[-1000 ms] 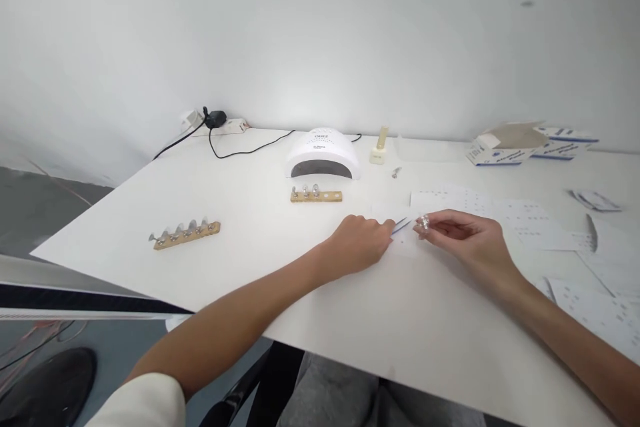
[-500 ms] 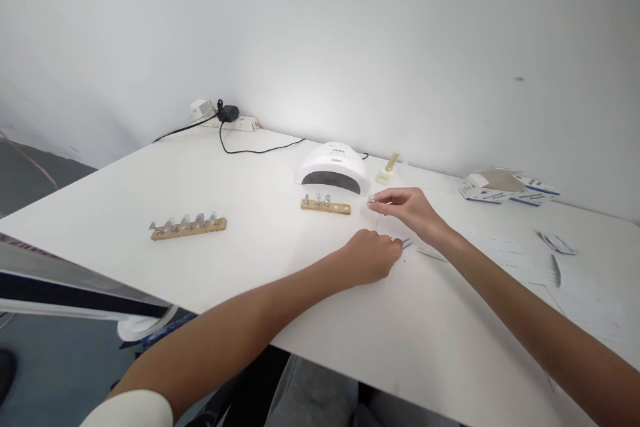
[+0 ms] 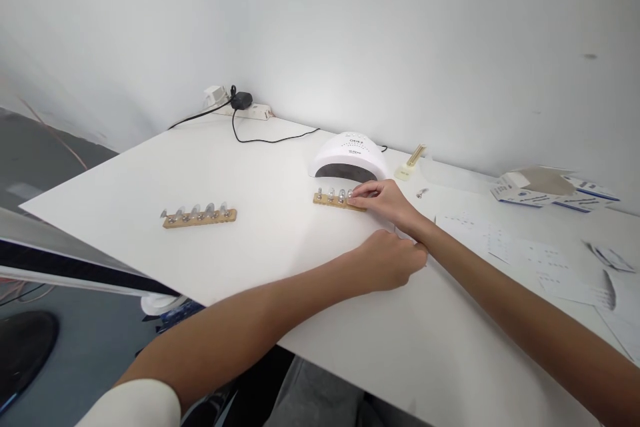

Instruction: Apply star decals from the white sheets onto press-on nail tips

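My right hand (image 3: 383, 201) reaches forward to a small wooden strip (image 3: 327, 200) that carries a row of silvery nail tips. Its fingers pinch one silvery tip at the strip's right end. My left hand (image 3: 393, 259) rests on the white table (image 3: 260, 180) nearer to me, fingers curled together over something small and hidden. A white domed nail lamp (image 3: 350, 155) stands just behind the strip.
A second wooden strip (image 3: 200, 217) with several silvery tips lies at the left. A power strip (image 3: 250, 109) with a black plug and cable sits at the far edge. Small boxes (image 3: 545, 188), white sheets (image 3: 525, 250) and a small bottle with sticks (image 3: 407, 169) lie at the right.
My right hand has carried a silvery tip from beside my left hand forward and left to the wooden strip by the lamp. My left hand has stayed nearly in place.
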`<state>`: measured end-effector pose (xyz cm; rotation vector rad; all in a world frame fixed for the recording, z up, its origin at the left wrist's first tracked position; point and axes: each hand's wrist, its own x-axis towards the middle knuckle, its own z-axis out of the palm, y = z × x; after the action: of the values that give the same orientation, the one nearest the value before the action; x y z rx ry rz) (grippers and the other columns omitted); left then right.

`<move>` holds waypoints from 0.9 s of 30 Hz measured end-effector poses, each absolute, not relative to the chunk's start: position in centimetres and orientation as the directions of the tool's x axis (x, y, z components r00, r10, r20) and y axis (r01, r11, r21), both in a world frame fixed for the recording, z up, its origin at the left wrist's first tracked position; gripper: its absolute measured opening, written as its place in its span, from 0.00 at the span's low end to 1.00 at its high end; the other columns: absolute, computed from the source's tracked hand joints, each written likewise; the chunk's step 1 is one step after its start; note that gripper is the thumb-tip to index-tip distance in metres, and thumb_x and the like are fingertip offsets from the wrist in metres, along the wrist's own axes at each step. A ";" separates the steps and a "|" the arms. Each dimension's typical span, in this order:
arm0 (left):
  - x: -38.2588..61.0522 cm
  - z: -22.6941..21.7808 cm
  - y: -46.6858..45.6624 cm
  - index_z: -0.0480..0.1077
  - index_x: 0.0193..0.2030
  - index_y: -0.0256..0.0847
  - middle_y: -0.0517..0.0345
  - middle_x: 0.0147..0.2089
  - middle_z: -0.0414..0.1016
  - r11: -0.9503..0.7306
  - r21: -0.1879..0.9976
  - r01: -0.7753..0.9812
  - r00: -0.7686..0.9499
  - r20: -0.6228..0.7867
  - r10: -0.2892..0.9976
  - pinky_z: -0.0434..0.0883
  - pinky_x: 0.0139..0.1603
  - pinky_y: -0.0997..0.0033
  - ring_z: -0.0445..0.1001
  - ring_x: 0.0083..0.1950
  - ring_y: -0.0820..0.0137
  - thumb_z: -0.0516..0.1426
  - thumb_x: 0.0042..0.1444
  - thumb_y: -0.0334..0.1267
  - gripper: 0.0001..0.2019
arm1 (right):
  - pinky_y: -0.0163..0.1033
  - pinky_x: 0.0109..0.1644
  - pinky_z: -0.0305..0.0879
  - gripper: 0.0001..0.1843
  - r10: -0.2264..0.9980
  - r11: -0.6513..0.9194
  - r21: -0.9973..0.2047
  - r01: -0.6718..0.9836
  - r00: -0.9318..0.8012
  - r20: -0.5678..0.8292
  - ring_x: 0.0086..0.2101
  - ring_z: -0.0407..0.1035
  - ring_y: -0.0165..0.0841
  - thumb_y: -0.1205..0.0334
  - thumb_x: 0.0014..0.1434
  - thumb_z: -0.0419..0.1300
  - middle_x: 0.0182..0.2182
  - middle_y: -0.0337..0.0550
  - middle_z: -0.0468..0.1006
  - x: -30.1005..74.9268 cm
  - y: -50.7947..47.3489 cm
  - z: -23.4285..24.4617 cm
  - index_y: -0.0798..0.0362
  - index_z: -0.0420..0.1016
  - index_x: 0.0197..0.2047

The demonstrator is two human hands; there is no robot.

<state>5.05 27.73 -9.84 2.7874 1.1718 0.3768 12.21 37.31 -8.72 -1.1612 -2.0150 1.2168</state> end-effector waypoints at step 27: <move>5.3 -9.9 28.4 0.69 0.32 0.37 0.59 0.20 0.64 -0.669 0.226 0.708 0.679 0.042 0.733 0.53 0.22 0.68 0.57 0.19 0.73 0.51 0.50 0.21 0.10 | 0.42 0.41 0.66 0.13 0.858 0.261 -0.888 0.378 -0.512 0.034 0.35 0.70 0.35 0.54 0.47 0.68 0.36 0.45 0.81 12.9 37.5 -9.8 0.53 0.83 0.34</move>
<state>5.35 28.39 -9.94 2.6999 1.1708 0.1924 12.95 37.51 -9.79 -1.1151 -2.0138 1.1999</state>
